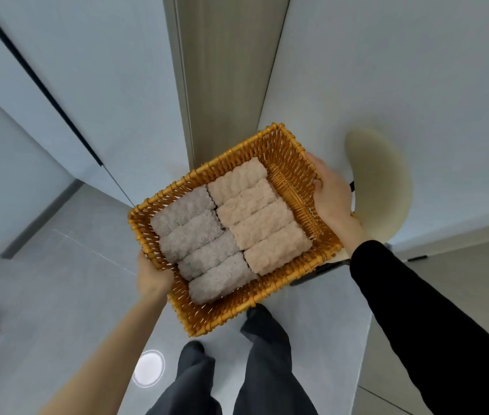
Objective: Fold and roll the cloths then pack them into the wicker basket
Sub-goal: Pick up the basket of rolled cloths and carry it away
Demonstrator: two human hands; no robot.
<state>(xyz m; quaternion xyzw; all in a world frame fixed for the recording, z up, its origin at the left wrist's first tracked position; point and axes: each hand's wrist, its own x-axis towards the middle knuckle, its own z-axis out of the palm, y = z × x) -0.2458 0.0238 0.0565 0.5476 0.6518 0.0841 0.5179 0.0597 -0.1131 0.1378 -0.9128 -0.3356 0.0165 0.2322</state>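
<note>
I hold a rectangular orange wicker basket in the air in front of me, above the floor. Inside lie several rolled cloths in two rows: grey rolls on the left and beige rolls on the right. A strip of bare basket bottom shows at the far right end. My left hand grips the basket's left rim. My right hand grips the right rim, its thumb inside the basket.
I stand on a glossy grey tiled floor; my dark trouser legs and shoes show below the basket. A white wall and a wood-toned panel rise ahead. A cream rounded stool seat sits to the right.
</note>
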